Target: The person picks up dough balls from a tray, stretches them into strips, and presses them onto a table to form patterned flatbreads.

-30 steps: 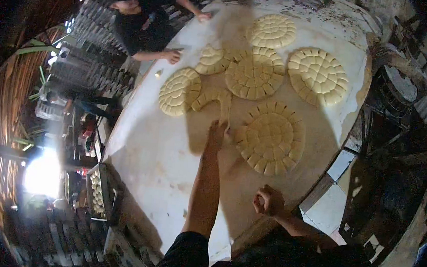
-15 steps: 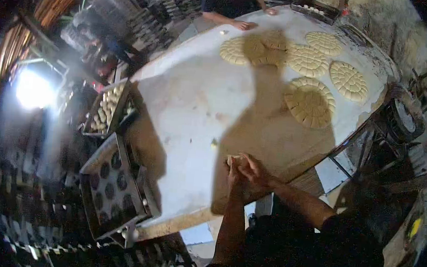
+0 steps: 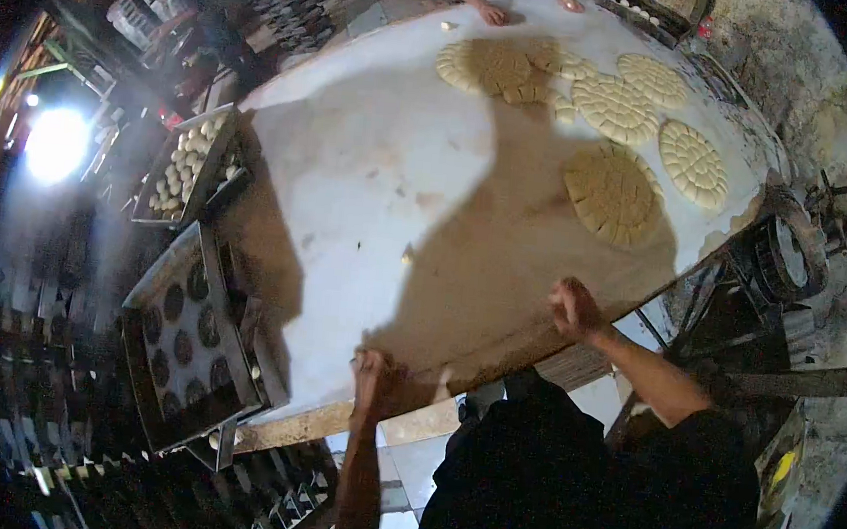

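Note:
My left hand [image 3: 373,368] rests with curled fingers on the front edge of the big white round table [image 3: 350,189]; whether it holds dough is hidden. Farther right, my right hand [image 3: 573,308] hovers over the table's edge, closed in a loose fist with nothing visible in it. A small loose piece of dough [image 3: 407,255] lies on the table between and beyond my hands. Several round scored dough discs lie across the far side, the nearest one [image 3: 611,193] in my shadow.
A dark tray with round moulds [image 3: 184,340] stands left of my left hand, a tray of dough balls [image 3: 184,171] beyond it. Another person's hands [image 3: 490,14] touch the table's far edge. A metal machine [image 3: 787,255] stands at the right.
My hands were together on a piece of dough half a second ago; they have now separated, the left towards the table's front-left edge, the right upward to the right. My view has swung left.

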The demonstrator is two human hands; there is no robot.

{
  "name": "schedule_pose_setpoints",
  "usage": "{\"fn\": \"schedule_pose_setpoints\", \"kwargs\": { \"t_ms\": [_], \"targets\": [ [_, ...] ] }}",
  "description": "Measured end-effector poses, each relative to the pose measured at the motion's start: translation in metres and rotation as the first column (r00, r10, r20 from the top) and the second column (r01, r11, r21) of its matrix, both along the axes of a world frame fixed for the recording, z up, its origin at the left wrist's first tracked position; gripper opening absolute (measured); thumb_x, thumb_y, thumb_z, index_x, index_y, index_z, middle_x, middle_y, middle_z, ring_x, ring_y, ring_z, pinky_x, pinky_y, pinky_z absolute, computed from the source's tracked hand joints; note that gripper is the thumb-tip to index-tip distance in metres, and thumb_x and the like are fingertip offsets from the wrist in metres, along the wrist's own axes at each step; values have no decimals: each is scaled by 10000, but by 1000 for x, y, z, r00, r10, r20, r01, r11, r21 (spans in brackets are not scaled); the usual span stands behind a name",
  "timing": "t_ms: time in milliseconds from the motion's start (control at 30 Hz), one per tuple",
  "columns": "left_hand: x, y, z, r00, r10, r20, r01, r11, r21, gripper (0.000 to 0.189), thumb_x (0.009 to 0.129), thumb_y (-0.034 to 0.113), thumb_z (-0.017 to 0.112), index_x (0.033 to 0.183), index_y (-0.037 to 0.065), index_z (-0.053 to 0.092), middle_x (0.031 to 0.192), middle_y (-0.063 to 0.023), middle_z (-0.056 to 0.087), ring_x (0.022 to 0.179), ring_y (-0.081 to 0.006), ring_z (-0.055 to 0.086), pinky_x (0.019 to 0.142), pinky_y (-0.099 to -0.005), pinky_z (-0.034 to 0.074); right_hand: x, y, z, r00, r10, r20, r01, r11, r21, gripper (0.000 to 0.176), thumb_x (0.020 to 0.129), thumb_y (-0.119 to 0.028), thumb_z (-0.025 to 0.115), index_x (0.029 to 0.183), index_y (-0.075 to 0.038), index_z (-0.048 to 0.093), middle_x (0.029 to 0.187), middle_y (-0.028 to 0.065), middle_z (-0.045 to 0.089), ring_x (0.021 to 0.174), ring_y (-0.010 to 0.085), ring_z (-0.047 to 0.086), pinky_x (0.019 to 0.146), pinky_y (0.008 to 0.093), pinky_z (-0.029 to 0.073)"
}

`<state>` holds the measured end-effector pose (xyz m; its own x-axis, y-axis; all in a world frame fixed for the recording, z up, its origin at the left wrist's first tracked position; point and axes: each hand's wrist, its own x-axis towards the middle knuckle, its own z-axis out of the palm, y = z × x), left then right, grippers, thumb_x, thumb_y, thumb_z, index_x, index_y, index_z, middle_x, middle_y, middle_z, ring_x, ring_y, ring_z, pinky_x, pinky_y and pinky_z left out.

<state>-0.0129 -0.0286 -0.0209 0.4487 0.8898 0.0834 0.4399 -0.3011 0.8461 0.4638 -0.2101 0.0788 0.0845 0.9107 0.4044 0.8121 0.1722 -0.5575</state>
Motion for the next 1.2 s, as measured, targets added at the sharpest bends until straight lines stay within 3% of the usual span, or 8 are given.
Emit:
{"fn": "schedule_pose_setpoints", "kwargs": {
  "t_ms": [67,200,333,400,600,733,833,1200],
  "targets": [
    [4,21,19,850,106,-516,283,735,617,217,953,283,529,1059,112,609,1083,-98,538,1049,-310,473,913,-501,354,32,7,9,969,65,239,-69,998,7,203,784,-193,648,854,-28,554,874,177,536,845,380,532,811,471,434],
    [110,66,133,952,143,-269,-14,903,430,445,633,340,844,922,100,608,1035,-101,583,1014,-364,486,892,-522,371,48,80,20,938,-18,347,5,999,39,218,739,-213,644,818,-39,540,884,164,526,886,378,502,863,485,381],
    [200,45,78,956,265,127,-286,937,198,392,723,314,822,907,53,594,888,-123,585,874,-335,556,847,-440,423,-14,122,12,978,66,-196,-118,957,-266,233,707,-203,649,833,-36,547,931,172,517,871,375,497,854,490,390],
    [228,-2,120,913,260,-314,-223,963,151,252,861,231,697,973,18,620,911,-150,593,882,-323,555,833,-433,446,-38,93,6,959,96,-265,-141,977,-157,221,736,-199,631,849,-32,541,905,170,535,883,339,512,820,477,417],
    [99,-13,94,840,113,-530,41,962,270,411,885,347,546,1129,18,580,1075,-169,615,1048,-354,544,981,-487,348,57,63,-59,775,333,537,-242,942,-235,229,865,-193,573,972,5,533,958,197,553,1043,365,525,916,528,432],
    [135,78,87,861,361,-358,-56,767,639,539,889,473,470,1112,-6,580,1008,-140,624,1031,-338,543,1043,-481,303,57,166,11,989,26,148,-1,986,-165,259,854,-163,579,1011,34,521,1084,270,501,1105,479,462,1002,569,376],
    [219,70,113,788,615,-34,-554,732,397,326,934,304,544,1016,-11,559,952,-168,603,875,-332,524,901,-458,353,17,174,7,996,-1,93,9,997,-81,275,848,-169,589,1030,27,529,1071,266,475,1073,478,454,995,583,353],
    [238,56,133,905,412,-103,-360,873,330,341,864,129,634,1171,-1,559,982,-140,626,901,-290,590,781,-391,492,6,149,4,957,234,174,-225,972,-69,258,844,-236,597,953,-6,555,931,169,527,934,363,530,870,459,421]
  ]
}}
